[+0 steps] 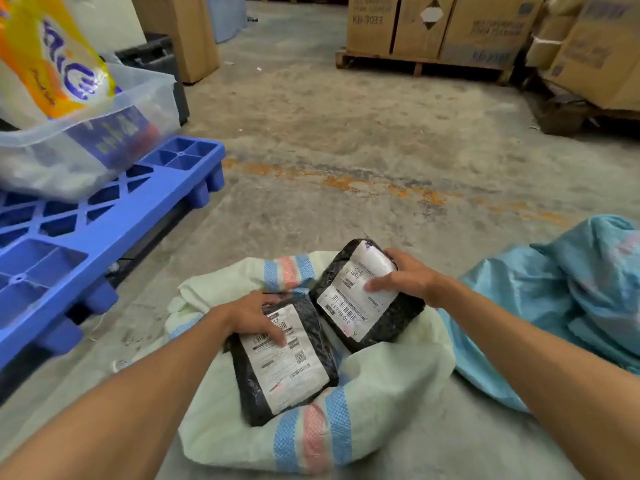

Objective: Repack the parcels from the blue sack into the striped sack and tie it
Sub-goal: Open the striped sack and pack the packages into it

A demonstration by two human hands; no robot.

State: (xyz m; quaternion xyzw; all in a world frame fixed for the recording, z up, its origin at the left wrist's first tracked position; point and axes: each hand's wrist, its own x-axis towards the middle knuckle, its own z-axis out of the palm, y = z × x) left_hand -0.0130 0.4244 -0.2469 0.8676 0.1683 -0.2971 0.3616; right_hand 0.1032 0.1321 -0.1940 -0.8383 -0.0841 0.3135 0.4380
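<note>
Left hand [258, 318] grips near parcel [284, 362], thumb on label; right hand [403, 277] clasps far parcel [363, 292]. Both sit in striped sack [311, 441] mouth. Soft, light, slick film likely; hold by edges. Blue sack [554, 306] slumped right.

Blue pallet [104, 216] lying to my left on the concrete floor [346, 133], clear bin [145, 109] sitting on it holding a yellow bag [52, 60], cartons [433, 26] standing on a wooden pallet [419, 62] ahead of me.
</note>
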